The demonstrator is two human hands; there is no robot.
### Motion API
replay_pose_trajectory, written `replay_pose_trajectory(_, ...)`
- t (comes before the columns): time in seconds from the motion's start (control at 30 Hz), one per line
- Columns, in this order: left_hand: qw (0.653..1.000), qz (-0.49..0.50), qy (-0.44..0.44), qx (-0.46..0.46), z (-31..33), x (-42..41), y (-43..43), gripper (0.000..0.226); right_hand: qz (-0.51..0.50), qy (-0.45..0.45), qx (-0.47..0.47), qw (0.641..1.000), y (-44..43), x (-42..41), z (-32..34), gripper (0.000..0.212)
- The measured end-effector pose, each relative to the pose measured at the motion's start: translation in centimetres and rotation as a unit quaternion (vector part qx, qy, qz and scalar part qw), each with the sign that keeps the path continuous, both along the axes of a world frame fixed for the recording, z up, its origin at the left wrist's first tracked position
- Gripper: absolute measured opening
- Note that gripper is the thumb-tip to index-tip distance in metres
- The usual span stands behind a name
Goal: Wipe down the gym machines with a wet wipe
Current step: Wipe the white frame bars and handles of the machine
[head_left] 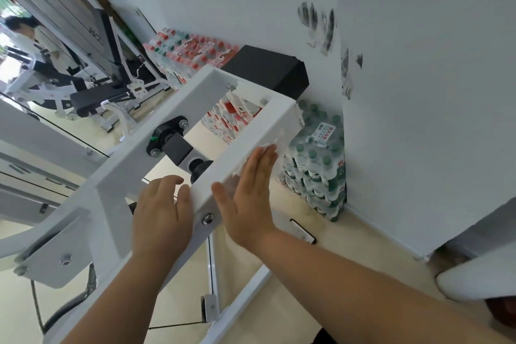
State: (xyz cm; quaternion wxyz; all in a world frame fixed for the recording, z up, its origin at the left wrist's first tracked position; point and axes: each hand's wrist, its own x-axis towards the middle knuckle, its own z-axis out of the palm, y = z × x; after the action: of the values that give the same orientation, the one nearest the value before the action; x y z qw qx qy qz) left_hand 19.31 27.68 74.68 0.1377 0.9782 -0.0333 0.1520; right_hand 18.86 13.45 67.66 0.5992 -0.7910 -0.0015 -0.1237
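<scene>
A white steel frame of a gym machine (156, 153) fills the middle of the head view, with two parallel bars joined by a crosspiece. My right hand (247, 198) lies flat with straight fingers against the outer side of the right bar and presses a white wet wipe (268, 145) onto it. The wipe shows above and beside my fingertips. My left hand (162, 212) rests on the inner edge of the same bar near a bolt (207, 219), with its fingers loosely bent over the metal. It holds nothing else.
Shrink-wrapped packs of water bottles (315, 170) are stacked against the white wall (418, 92), with more red-capped packs (192, 50) behind. A black box (268, 70) sits on them. Other gym machines (92, 75) and a person stand at the far left. A phone (303, 230) lies on the floor.
</scene>
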Motion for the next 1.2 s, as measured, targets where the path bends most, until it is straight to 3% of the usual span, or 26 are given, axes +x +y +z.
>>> replay_pose_trajectory(0.2,0.997,-0.055,-0.009,0.044,1.2,-0.1,-1.4,0.044,-0.151,0.015,0.095,0.984,-6.6,7.1,3.1,0.114)
replay_pose_trajectory(0.37,0.991,-0.109,0.026,0.071,2.5,3.2,-7.4,0.044,-0.165,0.017,0.107,0.98,-10.1,8.5,2.7,0.097)
replay_pose_trajectory(0.53,0.988,-0.13,0.063,0.057,1.3,6.6,-10.8,0.057,-0.115,-0.126,0.002,0.985,-10.6,8.4,3.2,0.092)
replay_pose_trajectory(0.7,0.992,-0.106,0.053,0.04,0.7,7.0,-10.5,0.049,-0.062,-0.165,-0.005,0.984,-12.1,7.9,0.0,0.089)
replay_pose_trajectory(0.87,0.991,-0.116,0.046,0.053,0.6,7.1,-10.8,0.045,-0.118,-0.128,0.064,0.983,-11.6,9.1,0.0,0.088)
replay_pose_trajectory(0.97,0.99,-0.121,0.05,0.05,0.6,7.1,-10.7,0.048,-0.142,-0.143,0.009,0.979,-10.5,8.9,0.9,0.086)
replay_pose_trajectory(1.03,0.99,-0.12,0.052,0.047,0.6,7.1,-10.8,0.048,-0.119,-0.157,-0.03,0.98,-10.6,8.6,0.2,0.089)
replay_pose_trajectory(1.13,0.992,-0.11,0.048,0.035,0.7,7.0,-10.8,0.044,-0.072,-0.109,0.024,0.991,-11.8,8.5,-1.7,0.094)
replay_pose_trajectory(1.2,0.992,-0.113,0.044,0.021,0.9,6.8,-10.8,0.045,-0.059,-0.093,0.004,0.994,-11.7,8.1,-1.5,0.101)
